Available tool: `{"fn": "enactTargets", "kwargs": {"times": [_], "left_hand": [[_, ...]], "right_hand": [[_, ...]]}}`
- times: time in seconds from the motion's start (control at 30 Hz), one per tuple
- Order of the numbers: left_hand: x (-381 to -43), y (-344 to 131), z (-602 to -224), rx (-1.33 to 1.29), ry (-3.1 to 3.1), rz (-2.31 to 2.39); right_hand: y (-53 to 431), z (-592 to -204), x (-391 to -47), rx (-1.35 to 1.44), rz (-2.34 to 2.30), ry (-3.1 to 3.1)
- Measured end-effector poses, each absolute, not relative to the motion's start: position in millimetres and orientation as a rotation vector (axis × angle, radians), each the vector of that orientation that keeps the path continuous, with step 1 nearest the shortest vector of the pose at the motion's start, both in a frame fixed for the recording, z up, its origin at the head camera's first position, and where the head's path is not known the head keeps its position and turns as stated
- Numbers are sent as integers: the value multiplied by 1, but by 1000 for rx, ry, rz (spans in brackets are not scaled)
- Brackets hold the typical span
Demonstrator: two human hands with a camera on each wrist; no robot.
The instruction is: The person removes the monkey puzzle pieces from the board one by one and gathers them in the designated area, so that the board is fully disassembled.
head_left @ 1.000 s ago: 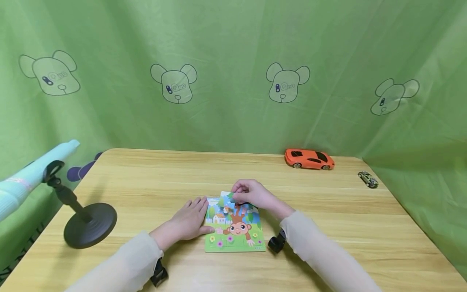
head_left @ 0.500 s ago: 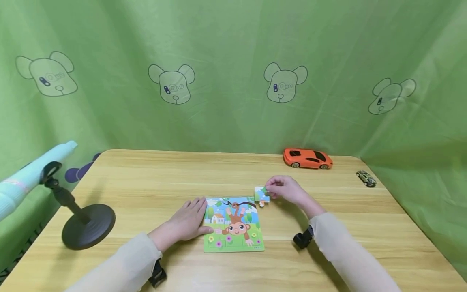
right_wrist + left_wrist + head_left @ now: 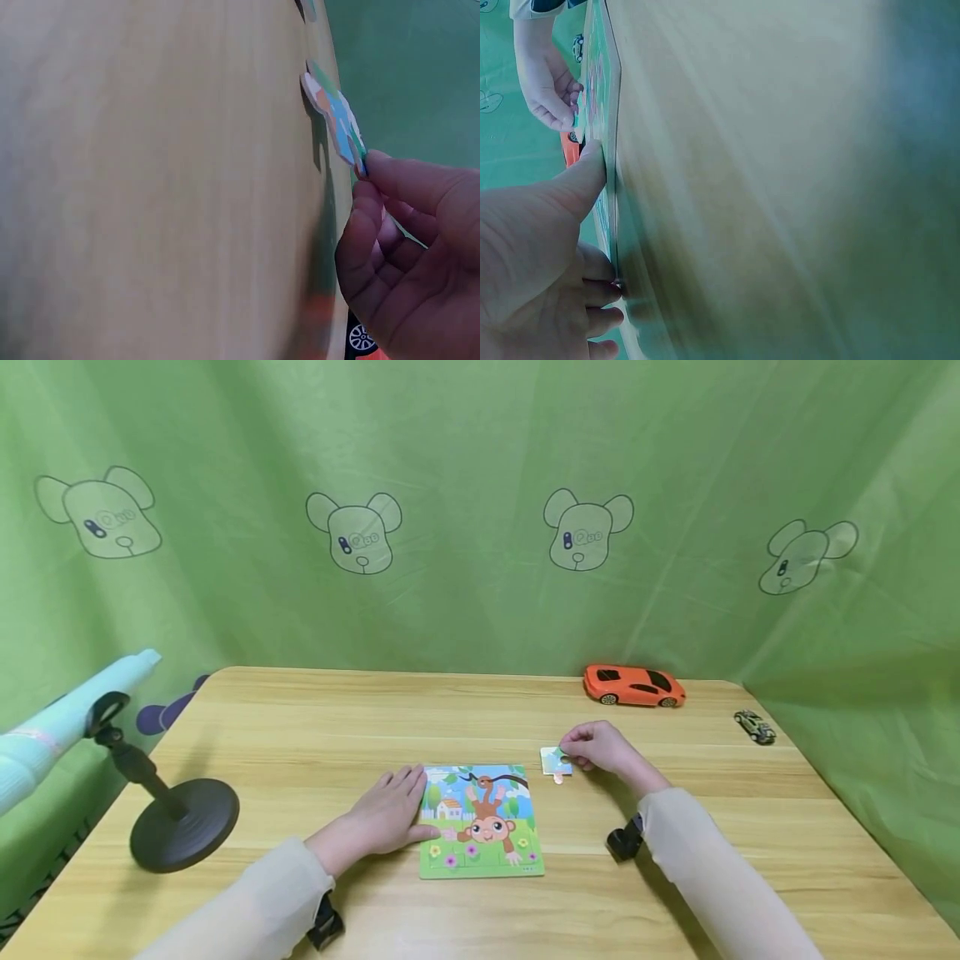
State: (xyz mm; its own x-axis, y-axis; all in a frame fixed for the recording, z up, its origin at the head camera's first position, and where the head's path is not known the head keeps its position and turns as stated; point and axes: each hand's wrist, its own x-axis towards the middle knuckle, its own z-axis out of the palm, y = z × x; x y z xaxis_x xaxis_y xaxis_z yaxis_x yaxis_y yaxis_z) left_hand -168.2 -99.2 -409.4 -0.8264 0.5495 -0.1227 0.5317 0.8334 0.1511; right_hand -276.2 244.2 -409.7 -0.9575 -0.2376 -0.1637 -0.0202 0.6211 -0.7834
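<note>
A square monkey jigsaw puzzle (image 3: 487,853) lies flat on the wooden table in front of the person. Along its left edge rests the left hand (image 3: 384,814), fingers extended and thumb tip on the border; the left wrist view shows this thumb (image 3: 585,180) against the puzzle's edge. To the right of the puzzle, the right hand (image 3: 602,752) pinches a loose jigsaw piece (image 3: 553,762) by its corner between thumb and fingers. Blue, green and white show on the piece (image 3: 339,124) in the right wrist view, where it is tilted just above the table, its shadow beside it.
At the back right stands an orange toy car (image 3: 633,686), with a small patterned toy car (image 3: 754,727) near the right edge. A black round-based stand (image 3: 183,822) holding a light blue tube (image 3: 75,718) is on the left. Green curtain (image 3: 465,610) hangs behind the table.
The right hand has carried the piece from over the puzzle's top to the right, off the puzzle, then slightly farther right. The left hand has stayed at the puzzle's left edge.
</note>
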Motion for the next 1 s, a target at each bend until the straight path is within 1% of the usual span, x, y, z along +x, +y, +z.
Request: {"fn": "enactTargets", "kwargs": {"times": [0.8,0.93,1.0], "left_hand": [[-169,-99,-410,845,2850,133],[-170,-99,-411,842,2850,134],[-169,-99,-411,842,2851,134]], "right_hand": [[244,-409,-280,-164,-1177,2618],[238,-407,-278,-222,-1183,2634],[231,-404,-275,-294,-1181,2645]]}}
